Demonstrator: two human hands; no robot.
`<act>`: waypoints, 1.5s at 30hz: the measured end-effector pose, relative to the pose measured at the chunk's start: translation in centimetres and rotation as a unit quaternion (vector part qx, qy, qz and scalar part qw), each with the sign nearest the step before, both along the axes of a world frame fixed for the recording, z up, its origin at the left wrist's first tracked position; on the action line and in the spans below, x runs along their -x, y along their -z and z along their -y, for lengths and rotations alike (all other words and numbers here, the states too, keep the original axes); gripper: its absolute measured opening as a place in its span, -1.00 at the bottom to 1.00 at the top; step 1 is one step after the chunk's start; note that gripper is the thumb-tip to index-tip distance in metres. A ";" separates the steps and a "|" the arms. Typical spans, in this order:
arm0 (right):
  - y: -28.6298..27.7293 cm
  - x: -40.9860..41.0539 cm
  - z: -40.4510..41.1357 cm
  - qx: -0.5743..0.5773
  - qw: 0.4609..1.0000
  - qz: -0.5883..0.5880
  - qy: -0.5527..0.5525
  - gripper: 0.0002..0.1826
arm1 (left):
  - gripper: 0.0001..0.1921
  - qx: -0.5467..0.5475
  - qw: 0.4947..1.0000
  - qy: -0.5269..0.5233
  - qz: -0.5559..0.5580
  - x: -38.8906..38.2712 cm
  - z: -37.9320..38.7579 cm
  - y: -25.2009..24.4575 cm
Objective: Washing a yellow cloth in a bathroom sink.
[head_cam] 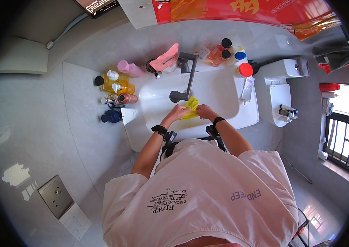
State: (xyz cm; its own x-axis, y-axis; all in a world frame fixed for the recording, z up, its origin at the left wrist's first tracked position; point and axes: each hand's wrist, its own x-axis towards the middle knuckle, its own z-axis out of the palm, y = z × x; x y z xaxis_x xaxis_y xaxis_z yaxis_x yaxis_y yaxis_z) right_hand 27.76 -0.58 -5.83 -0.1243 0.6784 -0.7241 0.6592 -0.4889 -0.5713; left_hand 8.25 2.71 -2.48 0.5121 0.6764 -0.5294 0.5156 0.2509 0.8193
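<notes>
A yellow cloth [192, 103] is held over the near part of the white washbasin [224, 89], just on the near side of the grey faucet's spout [178, 96]. My left hand [178, 112] is closed on its left side, and my right hand [205, 111] grips its right side. The two fists are close together with a strip of the cloth between them. Part of the cloth hangs below my fingers towards me. Each wrist wears a black strap. Whether water runs from the spout cannot be told.
Pump bottles [122, 88], a pink bottle [132, 69] and a white tube [129, 115] stand along the basin's left. A pink pouch [166, 58] is behind it. At the back right are a red-lidded jar [244, 70] and a tube [247, 89]. A toilet [279, 95] stands right.
</notes>
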 end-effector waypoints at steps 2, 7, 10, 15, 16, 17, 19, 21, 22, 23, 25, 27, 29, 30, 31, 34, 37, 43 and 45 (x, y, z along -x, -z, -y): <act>0.4 -0.1 0.0 -0.007 1.000 0.005 -0.011 -0.73 | -0.58 0.001 1.000 0.008 -0.005 0.0 -0.1 -0.1; 0.7 -0.3 0.1 -0.001 1.000 0.006 -0.026 -0.74 | -0.58 0.000 0.999 0.045 -0.025 0.4 -0.3 0.7; 0.7 -0.5 0.3 0.004 1.000 0.002 -0.027 -0.75 | -0.62 0.019 0.999 0.042 -0.028 0.5 -0.1 0.9; 0.7 -0.7 0.4 0.009 0.999 0.006 -0.031 -0.75 | -0.70 0.022 0.999 0.033 -0.021 0.2 0.0 0.7; 0.7 -0.7 0.4 0.011 0.999 0.008 -0.033 -0.75 | -0.70 0.022 0.999 0.033 -0.021 0.2 0.0 0.7; 0.6 -0.7 0.4 0.011 0.999 0.008 -0.033 -0.75 | -0.70 0.016 0.999 0.029 -0.023 0.2 0.0 0.7; 0.5 -0.5 0.6 0.010 1.000 -0.001 -0.019 -0.74 | -0.71 0.010 0.999 0.024 -0.026 0.3 0.1 1.1; 0.2 -0.4 0.6 -0.004 1.000 -0.001 -0.016 -0.75 | -0.66 -0.015 1.000 -0.014 -0.007 0.2 0.1 1.0; 0.0 -0.3 0.7 -0.017 1.000 -0.002 -0.013 -0.75 | -0.66 -0.014 1.000 -0.013 -0.007 0.1 0.1 0.7; -0.2 -0.1 0.6 -0.017 1.000 -0.001 -0.013 -0.75 | -0.62 -0.001 0.999 -0.012 -0.040 0.0 0.1 0.4; -0.5 0.0 0.5 -0.025 0.999 -0.032 0.033 -0.76 | -0.57 0.013 0.997 -0.011 -0.072 -0.2 0.0 -0.4; -0.4 0.1 0.2 -0.042 0.998 -0.027 0.037 -0.77 | -0.52 0.009 0.994 0.033 -0.108 -0.3 0.0 -0.9; -0.2 -0.1 -0.1 -0.060 0.997 -0.023 0.041 -0.77 | -0.51 -0.014 0.993 0.061 -0.097 0.0 0.0 -0.5; -0.2 -0.1 -0.3 -0.056 0.998 -0.004 0.036 -0.77 | -0.51 -0.036 0.992 0.089 -0.086 0.3 0.0 -0.2; -0.2 -0.1 -0.4 -0.052 0.998 0.016 0.030 -0.78 | -0.51 -0.036 0.992 0.088 -0.086 0.4 0.0 0.2; 0.8 -0.5 -0.4 -0.100 0.994 0.036 0.011 -0.78 | -0.46 -0.034 0.992 0.094 -0.077 0.3 -0.3 0.5; 1.6 -0.8 -0.3 -0.129 0.990 0.060 -0.002 -0.79 | -0.44 -0.011 0.991 0.102 -0.089 0.1 -0.4 0.1; 1.5 -0.7 0.1 -0.136 0.987 0.081 -0.012 -0.81 | -0.44 0.012 0.990 0.109 -0.088 0.0 -0.3 -0.1; 1.5 -0.7 0.2 -0.137 0.987 0.078 -0.010 -0.81 | -0.45 0.025 0.989 0.115 -0.088 0.0 -0.3 -0.2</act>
